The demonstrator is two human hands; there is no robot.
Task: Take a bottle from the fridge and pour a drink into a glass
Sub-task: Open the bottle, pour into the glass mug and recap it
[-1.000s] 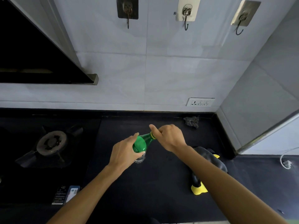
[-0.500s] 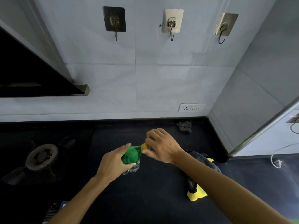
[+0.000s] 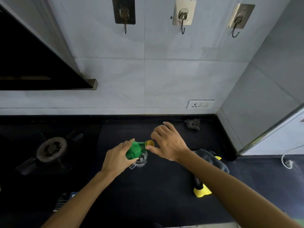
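A green bottle (image 3: 135, 150) with a yellow cap (image 3: 149, 143) is tilted over the black counter, its neck pointing right. My left hand (image 3: 117, 157) is wrapped around the bottle's body. My right hand (image 3: 167, 143) is beside the cap with the fingers spread; its thumb tip touches or nearly touches the cap. A clear glass (image 3: 139, 161) stands on the counter right under the bottle, partly hidden by it.
A gas burner (image 3: 51, 148) sits at the left of the black counter (image 3: 148, 186). A grey and yellow cloth (image 3: 209, 163) lies at the right, a dark scrubber (image 3: 192, 124) by the back wall. A socket (image 3: 200, 104) and three wall hooks are above.
My right hand has opened and its fingers have lifted off the yellow cap, which it pinched before. The left hand still holds the bottle over the glass.
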